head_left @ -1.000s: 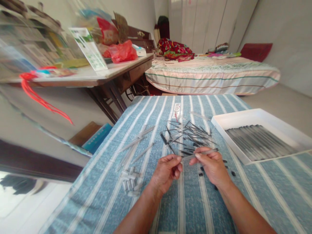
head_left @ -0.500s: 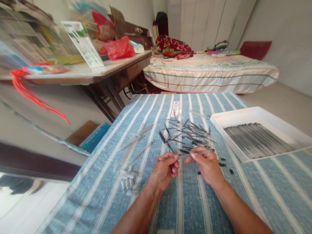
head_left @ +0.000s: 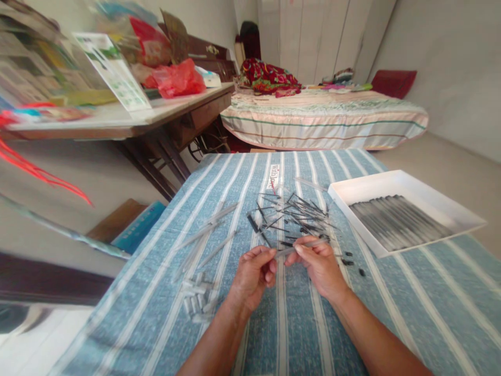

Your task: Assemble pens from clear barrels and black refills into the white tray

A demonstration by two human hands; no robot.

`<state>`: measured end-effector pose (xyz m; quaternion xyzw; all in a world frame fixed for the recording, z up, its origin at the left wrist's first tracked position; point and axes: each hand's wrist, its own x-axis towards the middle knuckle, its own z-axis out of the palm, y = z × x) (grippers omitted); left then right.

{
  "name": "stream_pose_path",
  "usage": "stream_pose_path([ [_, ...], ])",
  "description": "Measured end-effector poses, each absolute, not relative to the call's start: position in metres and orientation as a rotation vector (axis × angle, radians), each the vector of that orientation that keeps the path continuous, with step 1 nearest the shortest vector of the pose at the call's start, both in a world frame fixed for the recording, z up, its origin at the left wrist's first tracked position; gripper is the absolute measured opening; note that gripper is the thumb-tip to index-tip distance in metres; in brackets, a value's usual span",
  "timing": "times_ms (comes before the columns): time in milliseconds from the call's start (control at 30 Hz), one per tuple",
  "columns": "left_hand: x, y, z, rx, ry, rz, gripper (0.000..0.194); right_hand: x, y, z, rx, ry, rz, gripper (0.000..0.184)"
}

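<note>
A slim translucent pen barrel (head_left: 285,251) is held level above the table, between my two hands. My right hand (head_left: 321,265) is closed around its right part, thumb on top. At the other end, my left hand (head_left: 253,274) pinches the tip between thumb and forefinger; whether it also holds a small part there is hidden by the fingers. Just beyond the hands lies a loose heap of dark pen refills (head_left: 307,214). Small black plugs (head_left: 346,262) are scattered to the right of my right hand. Left of my left hand are grey pen caps (head_left: 199,302) and several clear barrels (head_left: 217,249).
A white box (head_left: 362,236) holding a row of pens (head_left: 399,222) stands on the right of the striped tablecloth (head_left: 156,292). A sewing-machine table (head_left: 168,116) with bags and a red cord borders the left. Behind is a bed (head_left: 324,117).
The camera view has turned slightly to the right, so the scene shifts left. Both hands keep their grip on the pen barrel, with hardly any movement relative to each other.
</note>
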<state>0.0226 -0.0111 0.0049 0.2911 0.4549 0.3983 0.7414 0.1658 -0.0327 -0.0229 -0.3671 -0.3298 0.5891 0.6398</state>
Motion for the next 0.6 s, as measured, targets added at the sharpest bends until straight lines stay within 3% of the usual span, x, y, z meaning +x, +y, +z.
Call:
stream_pose_path([
  [300, 0.032, -0.018, 0.001, 0.763, 0.991, 0.77, 0.029, 0.163, -0.032, -0.017, -0.959, -0.858, 1.251, 0.019],
  [600, 0.032, -0.017, -0.001, 0.998, 1.115, 0.73, 0.025, 0.213, -0.028, 0.013, -1.211, -0.935, 0.944, 0.02],
])
